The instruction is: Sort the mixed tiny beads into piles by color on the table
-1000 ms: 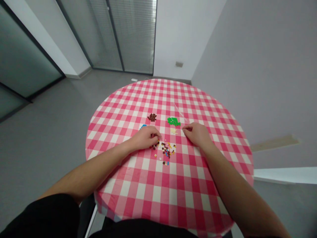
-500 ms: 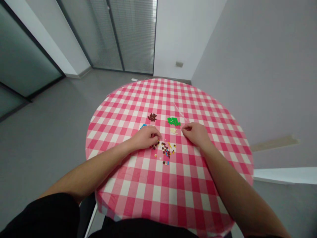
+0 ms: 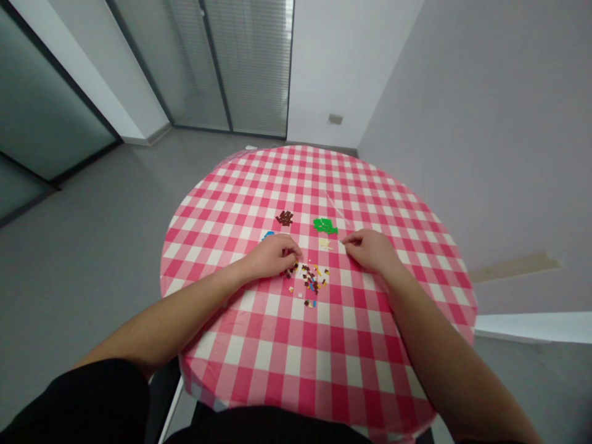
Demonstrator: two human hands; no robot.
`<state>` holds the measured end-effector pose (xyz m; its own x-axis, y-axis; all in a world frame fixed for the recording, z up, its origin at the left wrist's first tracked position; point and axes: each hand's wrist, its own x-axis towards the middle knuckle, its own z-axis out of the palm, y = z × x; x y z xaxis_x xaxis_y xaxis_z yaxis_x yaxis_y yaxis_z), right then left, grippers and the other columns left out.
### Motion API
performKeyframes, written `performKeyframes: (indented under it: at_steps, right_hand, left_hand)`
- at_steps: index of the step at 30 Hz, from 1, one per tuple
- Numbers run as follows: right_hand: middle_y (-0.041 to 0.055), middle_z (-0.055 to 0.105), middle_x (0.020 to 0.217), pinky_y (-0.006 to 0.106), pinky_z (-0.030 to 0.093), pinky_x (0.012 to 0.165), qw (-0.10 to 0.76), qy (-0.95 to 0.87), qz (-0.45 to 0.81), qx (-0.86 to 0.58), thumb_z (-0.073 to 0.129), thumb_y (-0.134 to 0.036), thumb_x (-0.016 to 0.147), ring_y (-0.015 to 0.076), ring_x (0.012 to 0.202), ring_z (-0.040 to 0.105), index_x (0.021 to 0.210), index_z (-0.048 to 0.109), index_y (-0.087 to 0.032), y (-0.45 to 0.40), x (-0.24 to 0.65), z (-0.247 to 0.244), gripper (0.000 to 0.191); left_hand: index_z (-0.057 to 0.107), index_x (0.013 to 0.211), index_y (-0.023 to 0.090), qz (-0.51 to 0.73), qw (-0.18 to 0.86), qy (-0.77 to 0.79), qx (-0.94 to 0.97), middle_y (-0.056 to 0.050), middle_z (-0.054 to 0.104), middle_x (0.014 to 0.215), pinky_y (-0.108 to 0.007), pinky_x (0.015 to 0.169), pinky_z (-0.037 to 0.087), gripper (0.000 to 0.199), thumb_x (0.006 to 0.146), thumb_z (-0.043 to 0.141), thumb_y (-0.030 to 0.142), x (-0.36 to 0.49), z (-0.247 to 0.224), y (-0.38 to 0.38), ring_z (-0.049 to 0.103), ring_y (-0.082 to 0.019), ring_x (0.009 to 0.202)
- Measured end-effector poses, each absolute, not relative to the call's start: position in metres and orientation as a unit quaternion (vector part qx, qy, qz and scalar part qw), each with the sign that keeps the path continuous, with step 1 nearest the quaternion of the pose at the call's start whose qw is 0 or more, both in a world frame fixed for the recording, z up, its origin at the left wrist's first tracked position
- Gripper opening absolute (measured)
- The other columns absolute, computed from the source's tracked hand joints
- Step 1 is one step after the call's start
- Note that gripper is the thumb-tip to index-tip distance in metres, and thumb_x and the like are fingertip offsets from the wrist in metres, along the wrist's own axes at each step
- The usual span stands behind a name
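Observation:
My left hand [image 3: 272, 254] rests on the checkered cloth with its fingers curled at the left edge of a mixed pile of small pieces [image 3: 311, 280]; what it pinches, if anything, is too small to tell. Blue pieces [image 3: 268, 235] show just behind its knuckles. To the right, my right hand [image 3: 367, 248] has thumb and forefinger together on a tiny object I cannot make out. Near its fingertips lie cream pieces [image 3: 325, 244] and a heap of green pieces [image 3: 325, 226]. Dark brown pieces [image 3: 285, 217] sit behind my left hand.
A round table [image 3: 287, 364] wears a red and white checkered cloth. A few stray pieces [image 3: 309, 303] lie in front of the mixed pile. Beyond the table stand a glass partition [image 3: 250, 68] and a pale wall with a socket plate [image 3: 335, 119].
My right hand has shifted slightly to the right, and a tiny thing now shows at its fingertips. My left hand is nearly unmoved.

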<state>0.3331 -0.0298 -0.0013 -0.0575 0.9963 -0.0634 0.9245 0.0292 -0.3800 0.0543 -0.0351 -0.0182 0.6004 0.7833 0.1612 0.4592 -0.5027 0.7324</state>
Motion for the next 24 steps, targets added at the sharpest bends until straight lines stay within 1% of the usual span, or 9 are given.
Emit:
performKeyframes:
  at_steps: [5, 8, 11, 18, 24]
  right_hand:
    - [0.0109, 0.075, 0.106, 0.04, 0.054, 0.082, 0.112, -0.729, 0.152, -0.658, 0.059, -0.018, 0.083, 0.0276, 0.094, 0.07, 0.103, 0.08, -0.02, -0.029, 0.333, -0.009, 0.029]
    - [0.0115, 0.074, 0.108, 0.039, 0.054, 0.081, 0.122, -0.741, 0.145, -0.644, 0.056, -0.017, 0.084, 0.0265, 0.093, 0.069, 0.107, 0.079, -0.02, -0.029, 0.331, -0.013, 0.033]
    - [0.0129, 0.073, 0.109, 0.038, 0.053, 0.081, 0.114, -0.747, 0.142, -0.639, 0.054, -0.016, 0.084, 0.0268, 0.093, 0.069, 0.113, 0.078, -0.019, -0.03, 0.329, -0.014, 0.037]
    - [0.0127, 0.073, 0.109, 0.036, 0.052, 0.083, 0.112, -0.749, 0.147, -0.636, 0.054, -0.014, 0.084, 0.0253, 0.094, 0.068, 0.11, 0.079, -0.019, -0.032, 0.326, -0.01, 0.036]
    - [0.0136, 0.072, 0.107, 0.033, 0.05, 0.077, 0.099, -0.756, 0.138, -0.632, 0.052, -0.014, 0.084, 0.0235, 0.087, 0.067, 0.121, 0.075, -0.019, -0.033, 0.322, -0.009, 0.043]
  left_hand:
    - [0.075, 0.085, 0.018, 0.246, 0.329, 0.372, 0.832, -0.004, 0.074, 0.088, -0.03, 0.08, 0.049, 0.025, 0.077, 0.053, 0.01, 0.054, -0.018, -0.035, 0.066, -0.016, 0.084]
    - [0.075, 0.085, 0.018, 0.244, 0.331, 0.373, 0.831, -0.004, 0.074, 0.087, -0.029, 0.08, 0.049, 0.025, 0.076, 0.053, 0.01, 0.055, -0.017, -0.035, 0.066, -0.016, 0.082]
    - [0.075, 0.085, 0.018, 0.243, 0.33, 0.375, 0.832, -0.005, 0.074, 0.087, -0.029, 0.08, 0.049, 0.025, 0.076, 0.053, 0.01, 0.055, -0.017, -0.035, 0.066, -0.016, 0.082]
    - [0.076, 0.085, 0.018, 0.246, 0.333, 0.378, 0.828, -0.005, 0.073, 0.086, -0.03, 0.08, 0.05, 0.027, 0.075, 0.053, 0.01, 0.055, -0.017, -0.035, 0.065, -0.017, 0.081]
    - [0.076, 0.085, 0.018, 0.24, 0.336, 0.384, 0.826, -0.005, 0.073, 0.088, -0.03, 0.08, 0.05, 0.026, 0.075, 0.053, 0.01, 0.055, -0.017, -0.035, 0.065, -0.016, 0.083]
